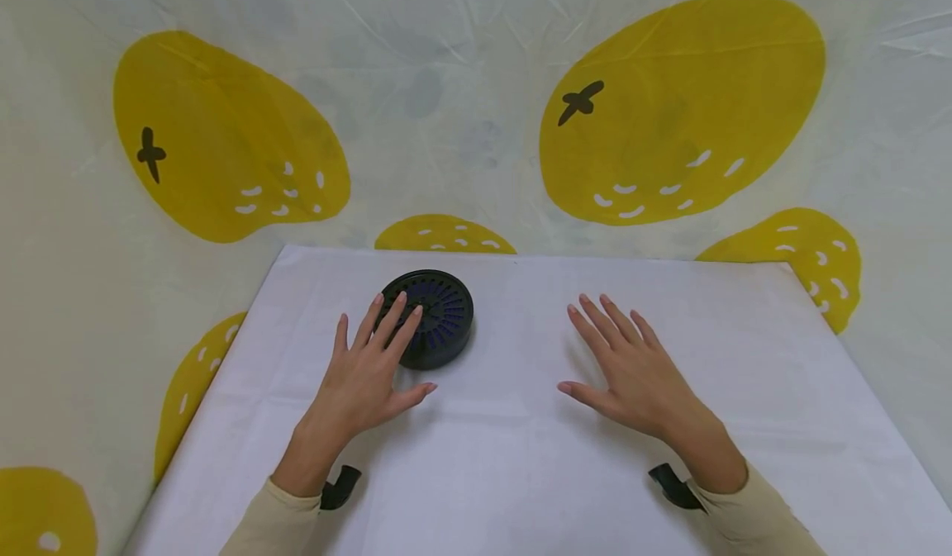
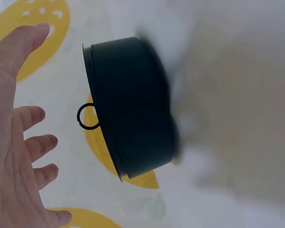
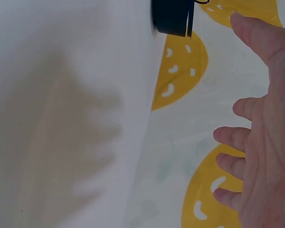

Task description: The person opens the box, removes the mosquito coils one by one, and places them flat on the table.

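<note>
A round black mosquito coil holder (image 1: pixel 449 320) with a slotted lid sits on the white-covered table, left of centre toward the back. My left hand (image 1: pixel 360 387) hovers over its near left part, fingers spread and straight, hiding some of the lid. The left wrist view shows a gap between that hand (image 2: pixel 12 123) and the holder (image 2: pixel 130 109), whose lid carries a small wire ring (image 2: pixel 79 116). Off to the right, my right hand (image 1: pixel 643 378) is held above the cloth with fingers extended, holding nothing. The holder's side (image 3: pixel 173 19) shows at the top of the right wrist view.
White cloth (image 1: pixel 506 473) covers the table. Behind it hangs a pale curtain (image 1: pixel 446 126) printed with yellow fruit, close to the table's back edge. Dark curved pieces (image 1: pixel 342 487) stick out beside both wrists.
</note>
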Demonstrator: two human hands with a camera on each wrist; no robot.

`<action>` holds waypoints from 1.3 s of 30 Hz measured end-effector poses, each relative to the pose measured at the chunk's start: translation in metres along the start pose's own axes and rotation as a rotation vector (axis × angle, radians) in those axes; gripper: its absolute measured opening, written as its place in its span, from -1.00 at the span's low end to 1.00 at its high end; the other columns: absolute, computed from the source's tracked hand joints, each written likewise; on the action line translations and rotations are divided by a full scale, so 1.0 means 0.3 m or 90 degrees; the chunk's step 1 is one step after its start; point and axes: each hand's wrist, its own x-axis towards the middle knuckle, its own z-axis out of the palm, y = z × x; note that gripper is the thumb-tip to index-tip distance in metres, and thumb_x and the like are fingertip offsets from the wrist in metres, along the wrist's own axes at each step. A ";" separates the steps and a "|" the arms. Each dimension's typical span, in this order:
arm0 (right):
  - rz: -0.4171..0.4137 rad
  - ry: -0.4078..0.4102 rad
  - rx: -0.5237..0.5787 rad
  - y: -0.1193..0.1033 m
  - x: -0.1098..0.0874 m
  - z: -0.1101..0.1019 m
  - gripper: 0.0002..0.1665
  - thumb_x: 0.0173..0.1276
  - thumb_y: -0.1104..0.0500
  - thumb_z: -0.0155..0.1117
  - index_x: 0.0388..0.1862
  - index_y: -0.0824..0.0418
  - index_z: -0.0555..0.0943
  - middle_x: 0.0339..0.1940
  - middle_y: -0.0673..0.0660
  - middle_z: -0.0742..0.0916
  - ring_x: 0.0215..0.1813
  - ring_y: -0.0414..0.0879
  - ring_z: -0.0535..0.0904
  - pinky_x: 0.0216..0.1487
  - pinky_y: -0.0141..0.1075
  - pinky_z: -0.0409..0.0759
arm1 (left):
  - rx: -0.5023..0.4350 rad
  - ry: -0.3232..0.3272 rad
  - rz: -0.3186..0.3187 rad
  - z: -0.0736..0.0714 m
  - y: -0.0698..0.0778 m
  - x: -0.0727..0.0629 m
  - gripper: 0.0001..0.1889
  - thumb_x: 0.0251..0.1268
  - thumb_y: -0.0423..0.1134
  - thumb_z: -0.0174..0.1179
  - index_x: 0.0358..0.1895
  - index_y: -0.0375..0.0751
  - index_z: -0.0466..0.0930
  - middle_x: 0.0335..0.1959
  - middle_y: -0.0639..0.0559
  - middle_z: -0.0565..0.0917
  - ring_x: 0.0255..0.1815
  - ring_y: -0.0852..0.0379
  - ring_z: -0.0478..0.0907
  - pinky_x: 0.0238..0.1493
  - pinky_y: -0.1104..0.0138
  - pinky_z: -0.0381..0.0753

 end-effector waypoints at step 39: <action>-0.073 0.094 0.104 -0.064 0.143 0.125 -0.02 0.30 -0.10 0.45 0.55 0.28 0.28 0.48 0.22 0.47 0.42 0.14 0.44 0.30 0.09 0.48 | -0.080 0.177 0.027 0.131 -0.082 0.066 -0.09 0.09 0.16 0.45 0.47 -0.23 0.36 0.39 -0.23 0.46 0.33 -0.25 0.43 0.18 -0.23 0.44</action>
